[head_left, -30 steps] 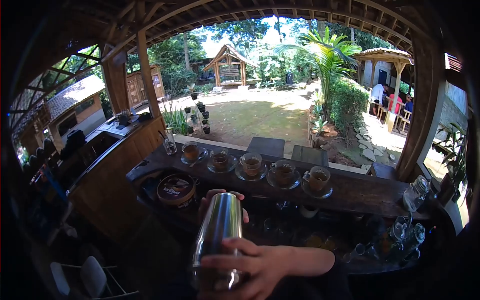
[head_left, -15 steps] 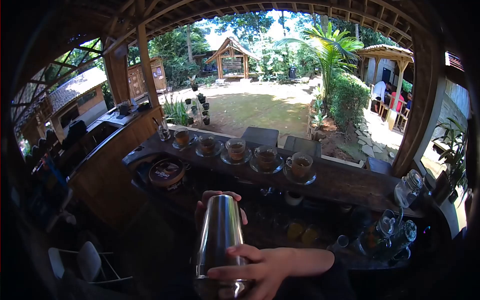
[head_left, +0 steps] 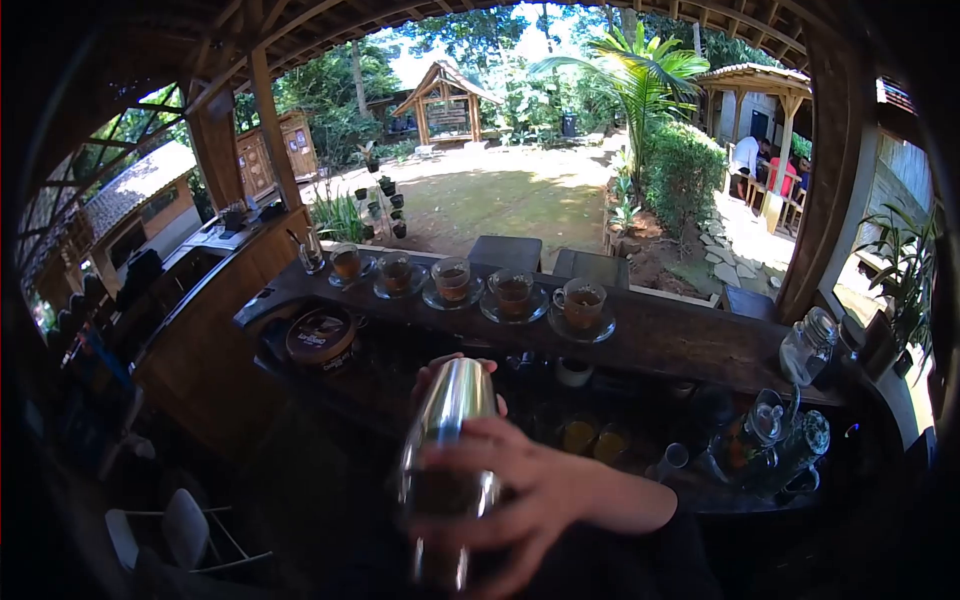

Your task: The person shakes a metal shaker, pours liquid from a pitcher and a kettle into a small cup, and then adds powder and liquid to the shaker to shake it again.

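A shiny metal cocktail shaker (head_left: 452, 405) is tilted lengthwise in front of me, its narrower end pointing away over the dark lower counter. My left hand (head_left: 428, 380) wraps the far end from behind, with only some fingers showing past the metal. Across the near half lies my right hand (head_left: 535, 485), fingers curved round the side and blurred by motion. What the shaker contains is hidden. Beyond it, several glass cups of brown drink (head_left: 452, 282) stand on saucers in a row along the raised bar top (head_left: 690, 335).
A round brown tub (head_left: 320, 338) sits at the left of the counter. On the right are a lidded glass jar (head_left: 808, 348), a glass pitcher (head_left: 752, 440) and a small glass (head_left: 672, 460). A folding chair (head_left: 185, 530) stands lower left. People (head_left: 748, 160) are in the far shelter.
Both hands have tilted and shifted the shaker, its far end rising and moving slightly right. My right hand has blurred. The whole view has shifted a little as my head moved.
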Demonstrator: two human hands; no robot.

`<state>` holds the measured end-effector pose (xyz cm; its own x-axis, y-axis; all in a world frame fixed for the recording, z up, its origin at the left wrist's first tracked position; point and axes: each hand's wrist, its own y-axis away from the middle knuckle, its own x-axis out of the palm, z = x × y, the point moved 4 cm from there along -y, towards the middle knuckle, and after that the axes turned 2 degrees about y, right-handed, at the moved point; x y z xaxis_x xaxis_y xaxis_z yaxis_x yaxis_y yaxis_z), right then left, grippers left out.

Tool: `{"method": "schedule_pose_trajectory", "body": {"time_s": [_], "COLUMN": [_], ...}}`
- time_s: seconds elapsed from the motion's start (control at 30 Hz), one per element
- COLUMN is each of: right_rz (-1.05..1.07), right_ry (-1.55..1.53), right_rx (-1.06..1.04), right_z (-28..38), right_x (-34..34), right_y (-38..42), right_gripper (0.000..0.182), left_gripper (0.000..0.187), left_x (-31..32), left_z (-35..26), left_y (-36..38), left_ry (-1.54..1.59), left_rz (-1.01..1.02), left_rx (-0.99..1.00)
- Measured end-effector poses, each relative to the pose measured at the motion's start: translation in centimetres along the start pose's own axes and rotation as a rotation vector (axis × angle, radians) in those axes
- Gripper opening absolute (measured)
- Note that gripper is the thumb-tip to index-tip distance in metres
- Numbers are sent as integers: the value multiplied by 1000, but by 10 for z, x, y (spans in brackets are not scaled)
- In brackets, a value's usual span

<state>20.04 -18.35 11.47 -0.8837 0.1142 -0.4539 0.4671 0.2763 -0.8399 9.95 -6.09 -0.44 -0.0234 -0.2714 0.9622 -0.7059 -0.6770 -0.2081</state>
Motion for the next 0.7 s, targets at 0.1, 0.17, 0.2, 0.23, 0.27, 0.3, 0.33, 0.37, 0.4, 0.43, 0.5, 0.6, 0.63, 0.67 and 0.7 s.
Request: {"method": "schedule_pose_trajectory", "body": {"time_s": [0.1,0.17,0.2,0.23,0.27,0.3,0.33,0.37,0.4,0.43,0.5,0.6,0.63,0.67,0.7], "right_rz": [-94,-83,23,74,69,171,162,143,126,109,88,-83,-21,41,19], "right_ry": [-24,47,101,165,136,131,128,110,90,23,58,3,62,112,29], "right_rx": [473,406,273,138,10,9,8,-42,-92,-4,185,410,235,69,7], "right_z": [-65,-66,-52,-32,-16,1,-4,-10,-16,-39,-89,-127,-121,-106,-90], "right_x": [15,24,26,35,46,59,64,67,70,70,77,96,95,95,102], "right_y": [31,20,3,-18,-26,-30,-32,-34,-37,-35,-25,-9,-26,-43,-55], "right_gripper": [63,54,55,46,42,42,42,42,42,41,47,55,50,45,39], "left_gripper": [46,46,46,46,48,49,50,50,50,48,47,46,46,47,47], "left_x": [7,21,27,27,16,32,49,53,51,32,5,1,2,1,-1], "left_z": [-7,-17,-24,-30,-45,-56,-65,-72,-83,-93,-110,-139,-150,-159,-166], "left_y": [12,11,6,5,-9,-5,2,7,13,10,16,14,7,5,6], "left_ry": [9,10,7,14,-169,-290,-411,-363,-368,-252,-127,-132,-140,-140,-135], "left_rz": [-126,-225,-264,-315,421,610,802,775,768,307,-149,113,208,295,376], "left_rx": [-27,-57,-72,-81,41,104,166,176,181,36,-97,-200,-243,-281,-315]}}
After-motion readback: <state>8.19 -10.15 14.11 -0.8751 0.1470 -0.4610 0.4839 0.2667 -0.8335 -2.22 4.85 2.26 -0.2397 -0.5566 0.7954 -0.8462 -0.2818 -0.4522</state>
